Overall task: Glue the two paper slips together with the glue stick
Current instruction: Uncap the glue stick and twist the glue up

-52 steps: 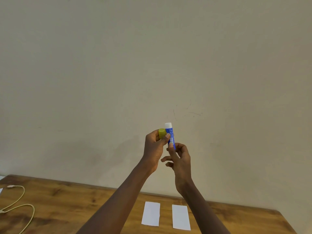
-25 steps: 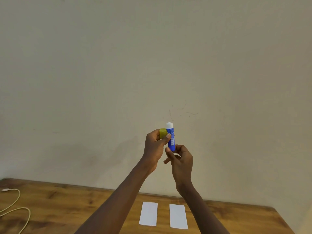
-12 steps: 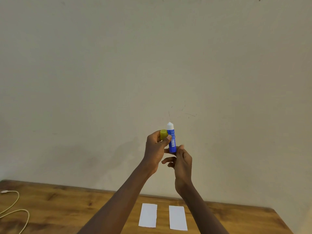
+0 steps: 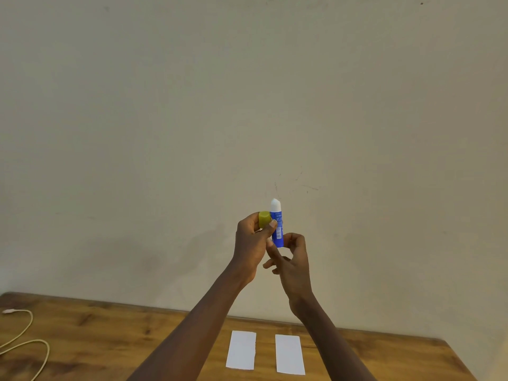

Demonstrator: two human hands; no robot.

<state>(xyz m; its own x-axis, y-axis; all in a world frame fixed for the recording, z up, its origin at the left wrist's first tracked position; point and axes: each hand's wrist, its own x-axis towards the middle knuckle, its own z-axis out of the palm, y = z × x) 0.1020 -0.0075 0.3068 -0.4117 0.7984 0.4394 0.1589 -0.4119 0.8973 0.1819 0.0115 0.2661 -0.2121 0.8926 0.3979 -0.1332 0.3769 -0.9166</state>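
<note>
We hold the glue stick (image 4: pixel 276 228) upright in the air, well above the table (image 4: pixel 110 334), and we judge that the task is only in its preparing part; the cap is already off, the white glue stands out of the blue tube as a rounded, slightly pointed tip, but no glue is on any paper yet. Our left hand (image 4: pixel 251 243) is closed around the tube with the thumb across it, and it also keeps the yellow-green cap (image 4: pixel 264 218) between its fingers, just left of the tube; our right hand (image 4: pixel 291 262) pinches the bottom end of the tube with thumb and forefinger, the other fingers loosely curled, as for turning the base.

The left paper slip (image 4: pixel 241 350) and the right paper slip (image 4: pixel 289 354) lie flat on the near part of the table, side by side, near but apart; both are white, thin, plain rectangles, and they look untouched. What is left, in our judgement: to spread glue on one slip, then to lay the other on it and press.

The table is brown wood with visible grain and a matte surface; the tube looks like smooth plastic with a printed label, too small to read; a pale cable (image 4: pixel 24 342) curls at the left side; the wall (image 4: pixel 247 105) behind is plain and beige.
</note>
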